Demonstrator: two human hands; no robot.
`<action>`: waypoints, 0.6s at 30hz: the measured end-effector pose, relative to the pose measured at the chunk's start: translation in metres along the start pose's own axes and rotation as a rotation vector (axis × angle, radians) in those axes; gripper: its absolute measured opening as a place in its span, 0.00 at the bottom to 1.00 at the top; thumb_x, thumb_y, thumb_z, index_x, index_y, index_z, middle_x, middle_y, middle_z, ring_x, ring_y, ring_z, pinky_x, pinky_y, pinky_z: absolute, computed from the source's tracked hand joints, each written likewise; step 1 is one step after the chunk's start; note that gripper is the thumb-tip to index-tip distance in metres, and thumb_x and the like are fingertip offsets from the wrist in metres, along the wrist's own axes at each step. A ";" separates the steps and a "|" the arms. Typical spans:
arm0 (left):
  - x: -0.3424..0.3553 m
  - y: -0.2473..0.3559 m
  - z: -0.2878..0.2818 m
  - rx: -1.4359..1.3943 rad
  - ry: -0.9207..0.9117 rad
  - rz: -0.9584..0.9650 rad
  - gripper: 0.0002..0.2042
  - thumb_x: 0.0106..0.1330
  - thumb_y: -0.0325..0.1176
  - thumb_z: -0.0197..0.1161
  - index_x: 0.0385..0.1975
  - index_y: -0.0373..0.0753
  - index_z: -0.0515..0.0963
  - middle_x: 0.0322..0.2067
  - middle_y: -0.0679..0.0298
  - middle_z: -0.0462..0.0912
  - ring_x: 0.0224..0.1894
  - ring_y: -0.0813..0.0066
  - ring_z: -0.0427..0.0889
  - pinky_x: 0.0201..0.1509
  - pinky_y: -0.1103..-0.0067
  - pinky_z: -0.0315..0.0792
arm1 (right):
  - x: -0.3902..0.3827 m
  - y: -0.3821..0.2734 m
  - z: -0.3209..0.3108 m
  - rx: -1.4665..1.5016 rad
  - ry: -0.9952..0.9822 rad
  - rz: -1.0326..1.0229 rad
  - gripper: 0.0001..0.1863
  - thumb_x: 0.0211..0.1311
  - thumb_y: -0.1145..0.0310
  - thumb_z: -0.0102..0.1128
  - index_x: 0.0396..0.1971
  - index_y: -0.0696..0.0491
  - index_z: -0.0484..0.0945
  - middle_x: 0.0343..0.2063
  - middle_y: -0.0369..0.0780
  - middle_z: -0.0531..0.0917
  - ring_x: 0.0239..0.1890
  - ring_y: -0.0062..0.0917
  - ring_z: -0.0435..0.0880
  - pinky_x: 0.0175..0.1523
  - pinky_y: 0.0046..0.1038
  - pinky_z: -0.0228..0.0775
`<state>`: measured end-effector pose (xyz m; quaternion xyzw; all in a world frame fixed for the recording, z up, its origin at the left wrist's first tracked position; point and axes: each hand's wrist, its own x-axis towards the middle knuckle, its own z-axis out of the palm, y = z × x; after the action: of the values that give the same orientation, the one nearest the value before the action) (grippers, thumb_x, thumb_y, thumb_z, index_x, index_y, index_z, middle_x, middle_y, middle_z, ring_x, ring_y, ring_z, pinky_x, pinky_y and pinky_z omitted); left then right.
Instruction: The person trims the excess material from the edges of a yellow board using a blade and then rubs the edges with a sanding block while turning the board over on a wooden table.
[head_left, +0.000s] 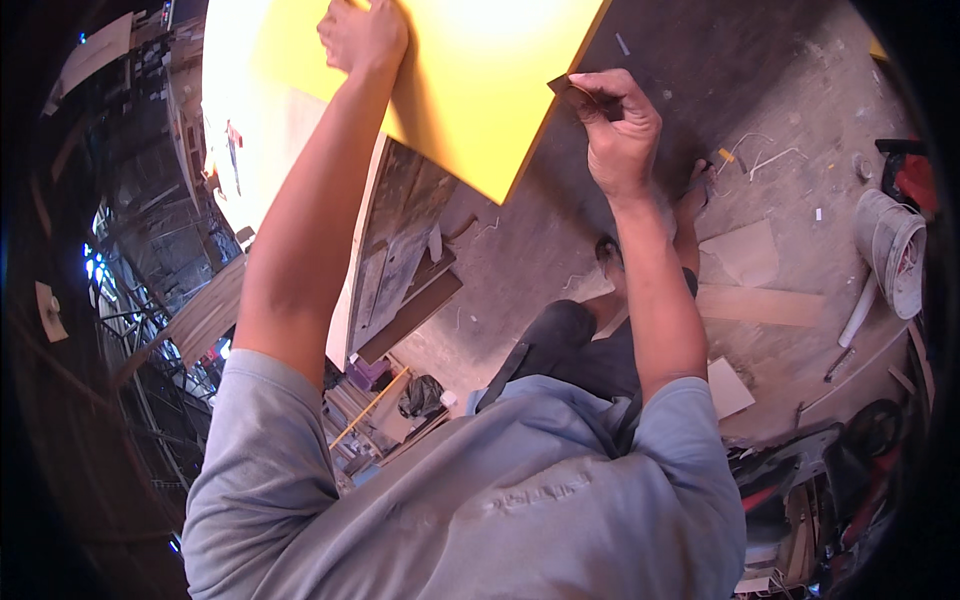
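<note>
A bright yellow flat board (480,110) reaches in from the top, one corner pointing toward me. On its left part rests my left hand (368,38), its fingers a little apart and bent against the surface, with nothing in them; the frame's top edge cuts off part of the hand. My right hand (622,130) is at the board's right edge. Between its thumb and fingers it pinches a small bent piece of dark brown sandpaper (566,88), which touches or nearly touches that edge. Strong light washes out the board's far part.
Under the board stands a pale work surface (305,120) with dark boards (410,310) leaning below. On the floor to the right lie wood offcuts (760,304), a cardboard-coloured sheet (742,252) and a whitish bucket (890,245). A black bag (421,396) sits lower left of centre.
</note>
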<state>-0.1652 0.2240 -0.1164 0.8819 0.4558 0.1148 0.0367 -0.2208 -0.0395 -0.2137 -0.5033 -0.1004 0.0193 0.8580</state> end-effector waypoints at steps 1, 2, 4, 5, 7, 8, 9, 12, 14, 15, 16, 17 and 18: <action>-0.002 0.003 -0.001 0.030 0.007 -0.021 0.35 0.68 0.57 0.50 0.69 0.39 0.65 0.67 0.44 0.64 0.70 0.49 0.63 0.73 0.54 0.56 | -0.012 0.000 0.005 0.005 0.008 -0.007 0.07 0.61 0.79 0.68 0.38 0.52 0.85 0.35 0.32 0.86 0.39 0.16 0.83 0.45 0.20 0.76; -0.004 0.006 -0.003 0.059 0.014 -0.041 0.32 0.69 0.53 0.52 0.68 0.39 0.66 0.67 0.45 0.66 0.70 0.48 0.64 0.72 0.54 0.59 | -0.024 0.000 0.010 0.007 0.007 0.008 0.07 0.61 0.79 0.68 0.38 0.52 0.85 0.35 0.32 0.87 0.39 0.17 0.84 0.45 0.20 0.76; -0.010 0.012 -0.012 0.088 -0.061 -0.027 0.34 0.72 0.54 0.44 0.69 0.34 0.63 0.67 0.41 0.64 0.71 0.46 0.63 0.73 0.54 0.56 | -0.049 -0.004 0.018 -0.004 0.016 0.039 0.07 0.60 0.79 0.69 0.37 0.52 0.85 0.35 0.33 0.87 0.39 0.18 0.84 0.45 0.22 0.77; -0.012 0.011 -0.013 0.085 -0.057 -0.030 0.34 0.71 0.53 0.45 0.69 0.34 0.63 0.67 0.41 0.64 0.71 0.46 0.63 0.73 0.54 0.56 | -0.060 -0.004 0.021 -0.022 0.015 0.037 0.07 0.59 0.79 0.69 0.36 0.52 0.85 0.35 0.34 0.87 0.39 0.19 0.85 0.45 0.22 0.77; -0.012 0.011 -0.015 0.077 -0.047 -0.039 0.33 0.71 0.53 0.47 0.69 0.35 0.64 0.67 0.42 0.65 0.70 0.46 0.63 0.73 0.54 0.57 | -0.077 -0.004 0.027 -0.057 0.010 0.030 0.08 0.59 0.79 0.70 0.36 0.52 0.85 0.35 0.34 0.87 0.39 0.20 0.85 0.45 0.23 0.77; -0.013 0.011 -0.015 0.075 -0.050 -0.042 0.33 0.71 0.53 0.48 0.69 0.35 0.64 0.67 0.42 0.65 0.70 0.46 0.63 0.73 0.54 0.57 | -0.085 -0.007 0.029 -0.051 0.010 0.051 0.08 0.58 0.79 0.70 0.36 0.52 0.85 0.35 0.35 0.87 0.39 0.22 0.85 0.46 0.24 0.77; -0.013 0.013 -0.016 0.073 -0.048 -0.043 0.33 0.71 0.53 0.48 0.69 0.35 0.64 0.68 0.42 0.65 0.70 0.46 0.63 0.73 0.54 0.57 | -0.090 -0.009 0.031 -0.055 0.014 0.047 0.08 0.58 0.80 0.70 0.36 0.52 0.85 0.35 0.35 0.87 0.39 0.22 0.85 0.46 0.24 0.77; -0.015 0.016 -0.018 0.086 -0.050 -0.041 0.33 0.72 0.53 0.48 0.69 0.35 0.64 0.68 0.42 0.64 0.70 0.46 0.63 0.73 0.54 0.57 | -0.100 -0.007 0.035 -0.062 0.010 0.015 0.08 0.58 0.80 0.70 0.36 0.52 0.84 0.34 0.35 0.86 0.39 0.22 0.85 0.46 0.23 0.77; -0.014 0.015 -0.021 0.088 -0.055 -0.050 0.33 0.72 0.53 0.49 0.69 0.35 0.63 0.68 0.42 0.64 0.70 0.46 0.64 0.73 0.54 0.57 | -0.097 -0.007 0.035 -0.051 0.004 0.001 0.08 0.58 0.80 0.70 0.36 0.52 0.84 0.34 0.35 0.86 0.39 0.21 0.85 0.46 0.23 0.77; -0.017 0.016 -0.022 0.088 -0.062 -0.054 0.33 0.72 0.53 0.49 0.70 0.35 0.63 0.68 0.42 0.64 0.70 0.46 0.64 0.73 0.54 0.57 | -0.098 -0.007 0.035 -0.043 0.007 -0.001 0.09 0.58 0.80 0.70 0.37 0.52 0.84 0.34 0.34 0.86 0.39 0.21 0.85 0.46 0.23 0.77; -0.019 0.016 -0.022 0.089 -0.069 -0.059 0.33 0.73 0.52 0.49 0.70 0.35 0.63 0.68 0.42 0.64 0.70 0.46 0.64 0.73 0.54 0.57 | -0.097 -0.005 0.035 -0.011 0.022 0.019 0.08 0.59 0.80 0.70 0.37 0.52 0.84 0.34 0.34 0.86 0.39 0.20 0.85 0.46 0.23 0.77; -0.020 0.018 -0.023 0.098 -0.071 -0.063 0.33 0.73 0.52 0.48 0.70 0.35 0.63 0.68 0.42 0.64 0.70 0.46 0.64 0.73 0.54 0.58 | -0.095 -0.003 0.035 0.021 0.037 0.040 0.08 0.59 0.80 0.69 0.37 0.52 0.84 0.34 0.34 0.86 0.39 0.19 0.84 0.46 0.23 0.77; -0.020 0.021 -0.024 0.106 -0.075 -0.069 0.32 0.73 0.52 0.48 0.70 0.35 0.63 0.68 0.42 0.64 0.70 0.46 0.64 0.73 0.54 0.58 | -0.095 -0.001 0.035 0.051 0.052 0.061 0.08 0.60 0.79 0.69 0.38 0.52 0.84 0.34 0.34 0.86 0.39 0.19 0.84 0.46 0.23 0.77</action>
<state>-0.1656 0.1947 -0.0932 0.8701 0.4895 0.0561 0.0109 -0.3204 -0.0226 -0.2106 -0.4844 -0.0623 0.0349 0.8719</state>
